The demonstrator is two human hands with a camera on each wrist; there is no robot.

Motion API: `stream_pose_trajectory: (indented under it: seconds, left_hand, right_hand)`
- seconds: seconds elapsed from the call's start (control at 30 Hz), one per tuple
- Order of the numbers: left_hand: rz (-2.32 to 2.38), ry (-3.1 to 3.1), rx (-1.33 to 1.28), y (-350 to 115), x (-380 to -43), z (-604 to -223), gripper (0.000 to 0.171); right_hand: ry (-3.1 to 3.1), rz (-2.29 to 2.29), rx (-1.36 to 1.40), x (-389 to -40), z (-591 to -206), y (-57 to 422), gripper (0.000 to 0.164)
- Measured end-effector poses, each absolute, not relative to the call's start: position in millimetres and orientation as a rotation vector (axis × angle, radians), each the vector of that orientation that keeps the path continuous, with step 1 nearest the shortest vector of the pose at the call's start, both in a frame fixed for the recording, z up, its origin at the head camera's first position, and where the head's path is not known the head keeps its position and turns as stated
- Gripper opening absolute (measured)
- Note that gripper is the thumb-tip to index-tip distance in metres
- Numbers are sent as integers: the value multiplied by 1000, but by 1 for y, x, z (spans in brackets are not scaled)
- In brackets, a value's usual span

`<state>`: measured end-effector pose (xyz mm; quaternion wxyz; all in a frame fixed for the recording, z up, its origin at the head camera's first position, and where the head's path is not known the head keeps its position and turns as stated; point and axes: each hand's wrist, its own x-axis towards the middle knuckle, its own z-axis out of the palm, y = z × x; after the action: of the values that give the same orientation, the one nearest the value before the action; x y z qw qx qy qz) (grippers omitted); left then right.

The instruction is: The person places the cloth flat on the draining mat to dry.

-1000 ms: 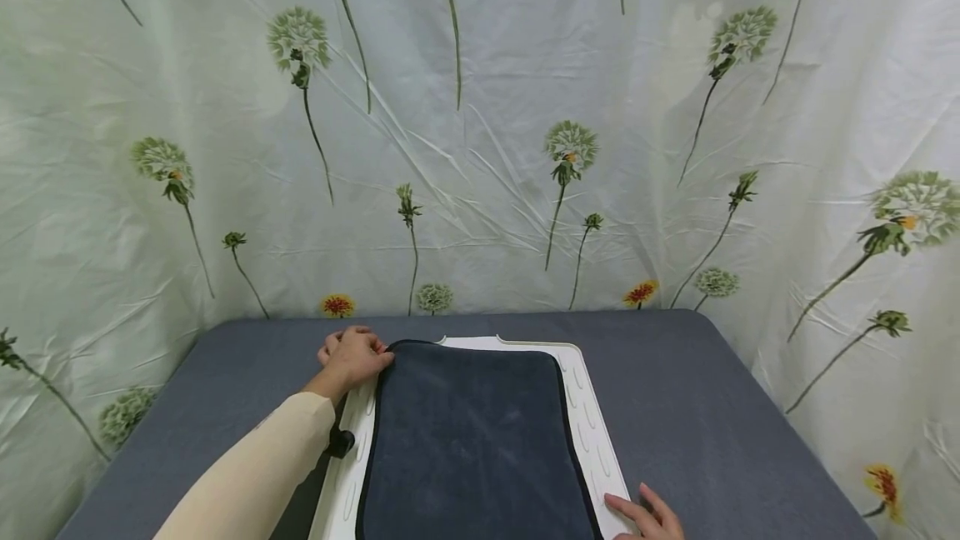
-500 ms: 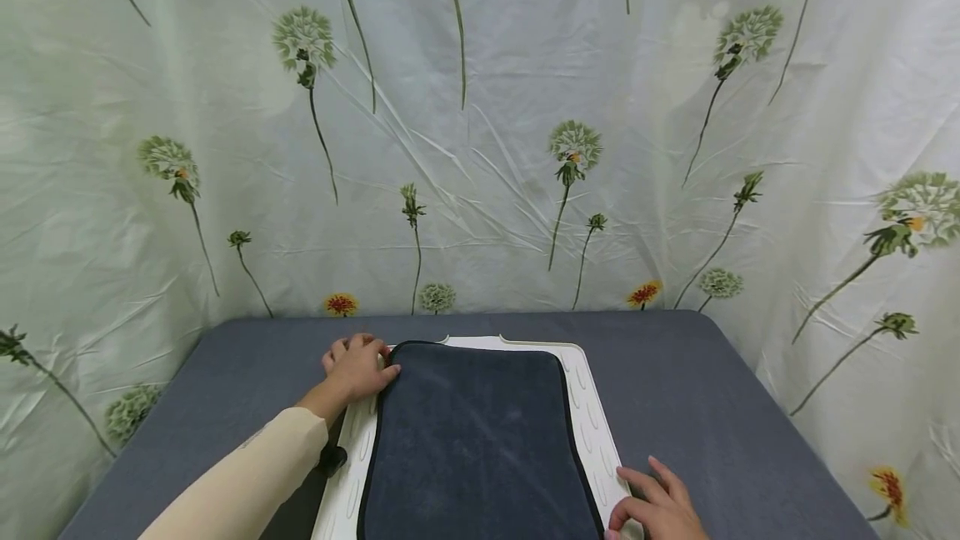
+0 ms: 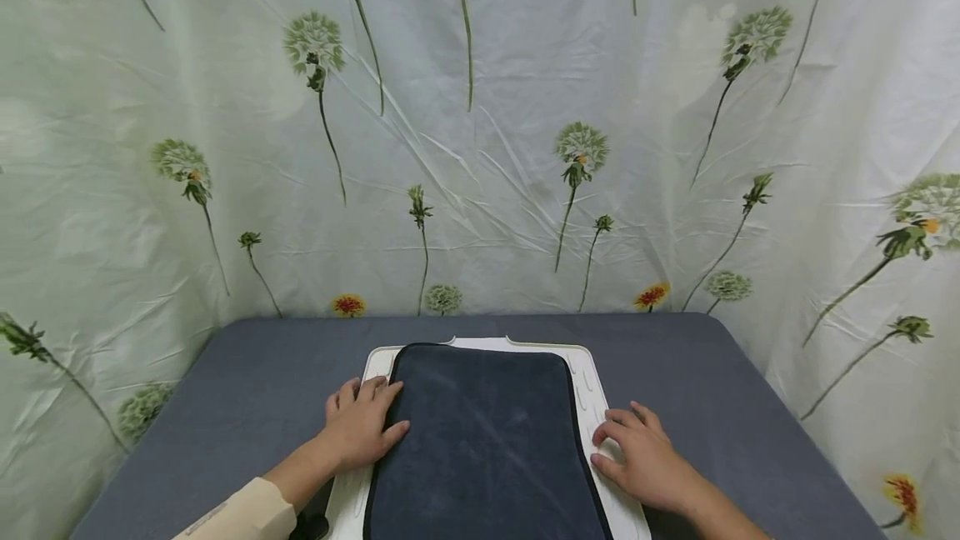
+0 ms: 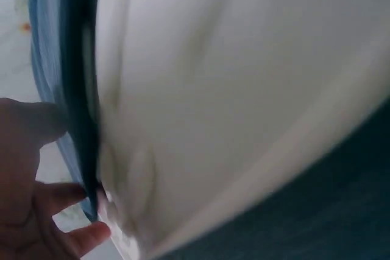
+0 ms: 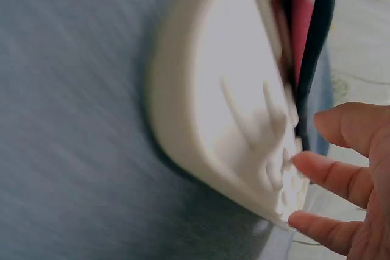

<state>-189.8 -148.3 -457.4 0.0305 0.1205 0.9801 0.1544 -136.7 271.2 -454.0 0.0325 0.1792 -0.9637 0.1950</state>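
Note:
A white plastic board (image 3: 592,390) with raised oval bumps lies on the table, and a dark blue cloth (image 3: 480,440) with black edging covers its middle. My left hand (image 3: 356,432) rests at the cloth's left edge, fingers spread over the edging and the board's rim. In the left wrist view its fingertips meet the dark edging (image 4: 79,89). At the board's right side is my right hand (image 3: 637,452), fingers apart and slightly bent. The right wrist view shows something pink (image 5: 301,22) under the raised cloth edge; its kind is not clear.
A grey-blue cloth covers the table (image 3: 720,423). Behind it hangs a white curtain (image 3: 495,148) printed with dandelions. A small black object (image 3: 311,526), partly hidden, lies by the board's left side near my left forearm.
My left hand has slid toward me from the cloth's far left corner, its fingers spreading. My right hand has moved forward along the board's right edge. The head view has shifted slightly.

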Motion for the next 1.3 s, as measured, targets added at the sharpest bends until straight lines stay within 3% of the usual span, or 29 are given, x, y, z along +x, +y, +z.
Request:
stream_pose_trajectory:
  seconds: [0.17,0.63,1.1,1.3]
  left_hand:
    - [462,3004,470,-150,-161,-458,59]
    - [419,2866,440,-159,-97,-475,71]
    - [443,2882,442,-166,-91,-482,72]
    - [455,2877,400,-169,-88,-483,70]
  right_hand:
    - [-2902,475,580,-172,-450,266,14]
    - [-2980,357,423,-240,-443,248,15]
    - [-3049,693,299,-267,-451,236,48]
    - [-3051,848,241,-275,-449,227,46]
